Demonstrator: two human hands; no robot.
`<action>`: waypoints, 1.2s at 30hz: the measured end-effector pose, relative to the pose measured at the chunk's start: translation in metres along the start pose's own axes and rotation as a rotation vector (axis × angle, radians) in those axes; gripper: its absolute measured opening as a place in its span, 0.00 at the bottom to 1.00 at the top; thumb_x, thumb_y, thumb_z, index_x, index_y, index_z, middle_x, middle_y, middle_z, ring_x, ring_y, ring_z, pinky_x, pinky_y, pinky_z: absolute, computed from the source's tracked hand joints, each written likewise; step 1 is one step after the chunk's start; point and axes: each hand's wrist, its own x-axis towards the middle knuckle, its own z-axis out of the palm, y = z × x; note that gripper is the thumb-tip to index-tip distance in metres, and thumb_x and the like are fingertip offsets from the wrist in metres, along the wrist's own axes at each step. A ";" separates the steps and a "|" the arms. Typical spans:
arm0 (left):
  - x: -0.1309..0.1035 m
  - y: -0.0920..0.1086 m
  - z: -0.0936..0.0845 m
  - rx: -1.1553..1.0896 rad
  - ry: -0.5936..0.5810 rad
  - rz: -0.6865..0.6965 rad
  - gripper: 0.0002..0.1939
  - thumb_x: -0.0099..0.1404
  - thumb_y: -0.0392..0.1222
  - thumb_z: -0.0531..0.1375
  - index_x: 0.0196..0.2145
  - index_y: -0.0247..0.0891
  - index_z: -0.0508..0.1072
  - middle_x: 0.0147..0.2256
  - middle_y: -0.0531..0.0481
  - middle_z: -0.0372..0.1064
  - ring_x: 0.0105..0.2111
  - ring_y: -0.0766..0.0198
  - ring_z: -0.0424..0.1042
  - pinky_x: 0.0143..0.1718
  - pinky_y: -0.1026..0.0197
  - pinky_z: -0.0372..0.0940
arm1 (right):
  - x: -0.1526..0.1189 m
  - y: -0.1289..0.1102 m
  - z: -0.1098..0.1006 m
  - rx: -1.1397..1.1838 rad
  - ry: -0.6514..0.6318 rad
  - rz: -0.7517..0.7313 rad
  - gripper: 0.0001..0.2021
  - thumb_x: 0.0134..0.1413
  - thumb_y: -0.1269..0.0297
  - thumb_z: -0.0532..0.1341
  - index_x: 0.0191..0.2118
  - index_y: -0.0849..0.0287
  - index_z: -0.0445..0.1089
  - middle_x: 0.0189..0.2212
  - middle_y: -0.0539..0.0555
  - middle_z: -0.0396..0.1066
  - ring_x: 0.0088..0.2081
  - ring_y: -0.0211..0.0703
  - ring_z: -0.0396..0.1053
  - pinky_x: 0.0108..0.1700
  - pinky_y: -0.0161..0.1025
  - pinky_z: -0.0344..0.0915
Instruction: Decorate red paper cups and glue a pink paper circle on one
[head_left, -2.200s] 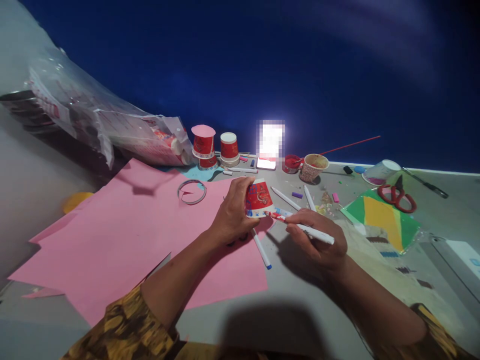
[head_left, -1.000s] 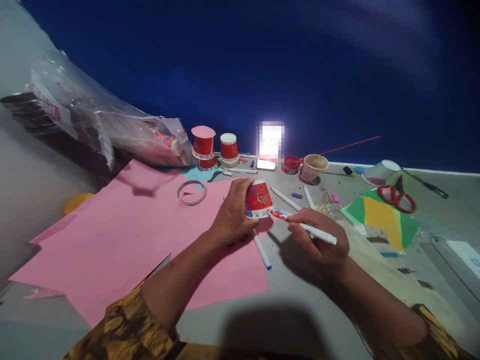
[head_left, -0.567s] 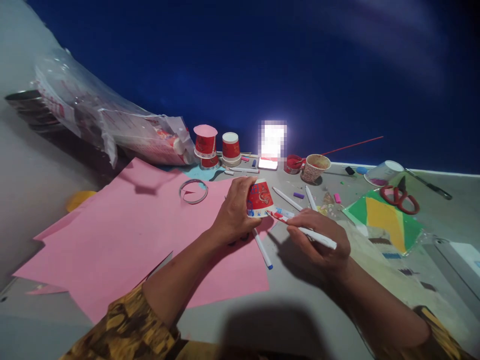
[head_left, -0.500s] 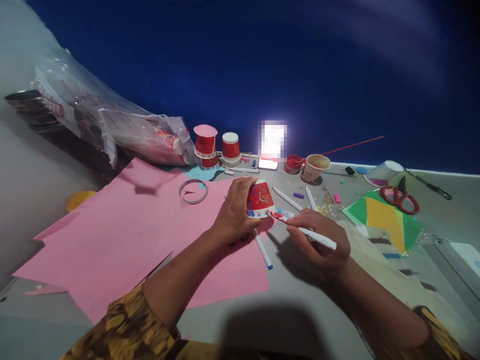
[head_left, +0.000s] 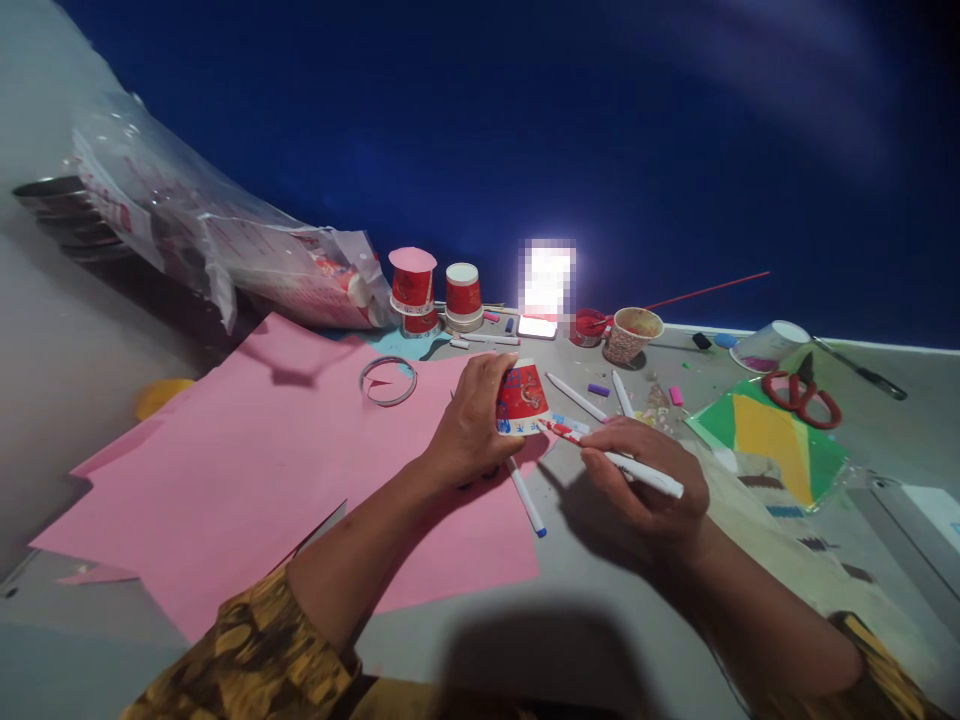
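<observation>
My left hand (head_left: 474,420) is closed around a red and white paper cup (head_left: 525,397), held bottom up and slightly tilted. Blue drawn marks show on the cup's red side and along its white rim band. In my right hand (head_left: 651,480) is a white marker (head_left: 646,474) with a red-smeared front end. Its tip meets or nearly meets the cup's rim band; I cannot tell if they touch. Beneath the cup, a white pen with a blue end (head_left: 529,500) lies across the edge of the pink paper (head_left: 247,470).
Stacked red cups (head_left: 412,290), another upturned cup (head_left: 463,295) and a bright phone (head_left: 537,327) stand along the back. A tape ring (head_left: 388,402) rests on the paper. Right of my hands lie a paint-stained cup (head_left: 631,345), red-handled scissors (head_left: 801,405) and a green-yellow sheet (head_left: 772,440).
The marker and my right hand have shifted slightly to the right and down along the cup's rim. My left hand keeps its hold on the cup, nearly still.
</observation>
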 end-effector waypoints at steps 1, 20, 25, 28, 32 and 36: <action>0.000 0.000 0.000 0.004 0.000 -0.002 0.47 0.51 0.31 0.67 0.66 0.45 0.57 0.62 0.38 0.58 0.64 0.43 0.59 0.64 0.38 0.63 | 0.000 0.000 0.000 -0.008 0.003 0.004 0.06 0.62 0.74 0.63 0.39 0.55 0.74 0.28 0.51 0.79 0.28 0.43 0.77 0.32 0.39 0.72; -0.002 0.009 0.000 0.158 -0.029 0.030 0.44 0.55 0.36 0.68 0.66 0.41 0.57 0.59 0.37 0.58 0.61 0.42 0.60 0.61 0.39 0.64 | -0.001 0.001 0.006 0.037 -0.111 -0.052 0.08 0.63 0.75 0.63 0.43 0.55 0.73 0.31 0.51 0.81 0.30 0.42 0.78 0.36 0.39 0.76; -0.001 0.008 0.000 0.154 -0.031 0.020 0.43 0.55 0.38 0.68 0.66 0.39 0.58 0.58 0.36 0.58 0.61 0.41 0.60 0.61 0.39 0.65 | -0.001 0.000 0.005 0.027 -0.095 -0.047 0.09 0.62 0.75 0.63 0.42 0.54 0.75 0.29 0.51 0.81 0.28 0.43 0.78 0.36 0.39 0.76; -0.001 0.007 0.000 0.158 -0.031 0.011 0.44 0.53 0.37 0.68 0.66 0.40 0.58 0.58 0.36 0.58 0.61 0.41 0.61 0.61 0.38 0.64 | 0.001 0.000 0.004 0.019 -0.071 -0.047 0.09 0.62 0.76 0.63 0.42 0.54 0.75 0.28 0.51 0.80 0.28 0.44 0.77 0.33 0.39 0.74; -0.001 0.007 0.000 0.145 -0.029 0.005 0.45 0.54 0.36 0.69 0.67 0.43 0.57 0.59 0.37 0.58 0.62 0.41 0.60 0.61 0.38 0.64 | 0.001 0.000 0.003 0.006 -0.059 -0.046 0.08 0.62 0.75 0.63 0.41 0.54 0.74 0.28 0.51 0.79 0.28 0.44 0.78 0.32 0.40 0.74; -0.002 0.008 0.000 0.120 -0.043 -0.011 0.45 0.55 0.36 0.69 0.67 0.43 0.57 0.59 0.36 0.58 0.62 0.42 0.60 0.61 0.40 0.65 | 0.000 0.000 0.004 -0.007 -0.066 -0.054 0.08 0.62 0.75 0.63 0.42 0.53 0.74 0.28 0.50 0.80 0.28 0.44 0.78 0.33 0.40 0.75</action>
